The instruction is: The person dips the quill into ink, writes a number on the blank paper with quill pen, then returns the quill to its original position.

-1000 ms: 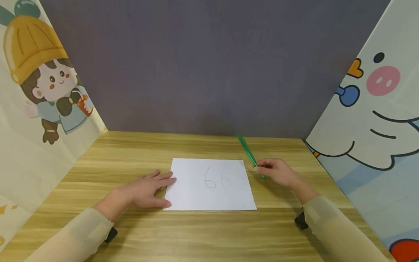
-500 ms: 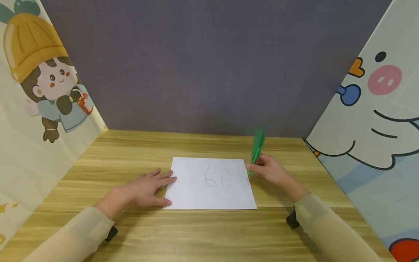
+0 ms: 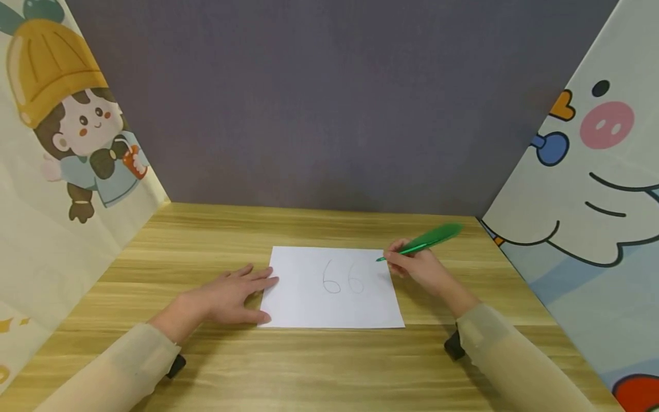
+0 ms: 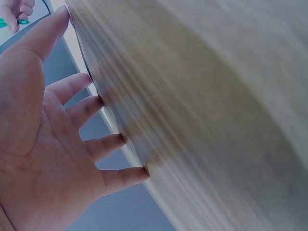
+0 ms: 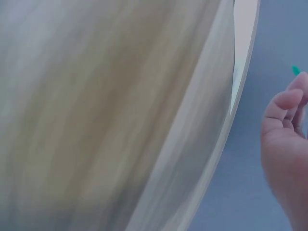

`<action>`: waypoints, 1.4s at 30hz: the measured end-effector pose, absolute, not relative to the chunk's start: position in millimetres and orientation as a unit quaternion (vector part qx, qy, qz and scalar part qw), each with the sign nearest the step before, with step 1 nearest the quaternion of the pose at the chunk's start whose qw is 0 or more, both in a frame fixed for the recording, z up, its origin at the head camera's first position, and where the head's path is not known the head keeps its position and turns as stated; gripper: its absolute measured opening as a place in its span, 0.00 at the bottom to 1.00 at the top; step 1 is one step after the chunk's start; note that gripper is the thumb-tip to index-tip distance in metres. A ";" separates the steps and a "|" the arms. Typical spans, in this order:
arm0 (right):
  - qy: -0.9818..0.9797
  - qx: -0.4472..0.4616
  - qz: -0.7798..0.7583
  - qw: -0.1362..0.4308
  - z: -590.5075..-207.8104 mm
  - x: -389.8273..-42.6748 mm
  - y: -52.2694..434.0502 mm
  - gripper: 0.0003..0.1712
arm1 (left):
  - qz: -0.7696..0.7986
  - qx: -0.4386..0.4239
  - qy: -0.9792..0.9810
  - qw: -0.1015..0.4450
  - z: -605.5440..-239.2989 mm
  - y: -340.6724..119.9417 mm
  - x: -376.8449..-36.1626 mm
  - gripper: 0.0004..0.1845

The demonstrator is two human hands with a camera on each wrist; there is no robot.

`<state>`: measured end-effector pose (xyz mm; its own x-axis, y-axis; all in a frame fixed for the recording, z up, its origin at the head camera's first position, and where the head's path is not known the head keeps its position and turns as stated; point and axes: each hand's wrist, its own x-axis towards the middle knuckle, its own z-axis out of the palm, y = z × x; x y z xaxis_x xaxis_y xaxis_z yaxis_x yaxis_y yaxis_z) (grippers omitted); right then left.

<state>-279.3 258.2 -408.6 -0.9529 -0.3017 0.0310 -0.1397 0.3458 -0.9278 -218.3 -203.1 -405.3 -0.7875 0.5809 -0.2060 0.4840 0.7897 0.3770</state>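
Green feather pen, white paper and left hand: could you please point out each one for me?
Green feather pen (image 3: 431, 237): head view, on the feather.
White paper (image 3: 305, 287): head view, on the bare part left of the written digits.
Left hand (image 3: 233, 298): head view, back of the hand.

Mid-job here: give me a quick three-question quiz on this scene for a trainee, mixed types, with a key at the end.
1. Multiple choice: in the head view, the right hand holds a green feather pen. Which corner of the white paper is its tip nearest?
A) lower left
B) upper left
C) upper right
D) lower right

2. True or false: the left hand lies with its fingers spread at the paper's left edge.

3. Fill in the blank: the two written figures on the paper are each the digit ___.

Key: 1. C; 2. True; 3. 6
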 end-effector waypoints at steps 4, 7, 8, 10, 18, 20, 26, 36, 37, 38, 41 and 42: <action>0.804 -0.092 -0.583 0.075 -406.1 -280.3 246.3 0.21 | 0.154 0.285 0.932 0.161 -403.9 -202.4 -218.3 0.50; 0.798 -0.076 -0.593 0.076 -405.4 -283.7 234.2 0.24 | 0.154 0.285 0.932 0.162 -403.1 -202.2 -218.1 0.50; 0.797 -0.073 -0.595 0.073 -405.7 -285.5 229.7 0.23 | 0.154 0.285 0.932 0.161 -403.0 -202.2 -218.0 0.50; 0.795 -0.071 -0.598 0.073 -406.3 -288.6 220.5 0.22 | 0.156 0.284 0.932 0.163 -403.0 -202.1 -217.9 0.50; 0.783 -0.070 -0.613 0.078 -405.8 -294.6 182.3 0.16 | 0.151 0.283 0.935 0.154 -403.6 -200.8 -216.8 0.50; 0.777 -0.069 -0.621 0.080 -405.1 -296.0 173.3 0.14 | 0.149 0.285 0.935 0.150 -403.9 -200.7 -217.0 0.50; 0.752 -0.061 -0.650 0.097 -405.2 -300.5 147.4 0.12 | 0.149 0.285 0.935 0.151 -405.1 -200.5 -217.7 0.50; 0.731 -0.051 -0.666 0.139 -412.5 -300.9 116.0 0.10 | 0.149 0.282 0.936 0.147 -405.5 -201.1 -217.2 0.50; 0.730 -0.051 -0.667 0.141 -413.3 -300.7 113.7 0.10 | 0.149 0.282 0.937 0.146 -405.4 -201.1 -217.2 0.50; 0.729 -0.050 -0.667 0.143 -414.4 -300.5 111.7 0.10 | 0.148 0.282 0.937 0.145 -405.3 -201.1 -217.3 0.50; 0.734 -0.049 -0.660 0.149 -418.0 -299.5 106.5 0.10 | 0.149 0.280 0.937 0.146 -404.8 -201.0 -216.9 0.50; 0.736 -0.047 -0.658 0.153 -418.9 -298.9 104.9 0.10 | 0.151 0.280 0.937 0.147 -404.6 -200.9 -216.7 0.50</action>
<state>-298.9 104.9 -418.9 -0.9490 -0.2698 -0.1632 0.1324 0.1289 -0.9828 -216.7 -200.9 -404.6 -0.8008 0.5679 -0.1904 0.4796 0.7983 0.3642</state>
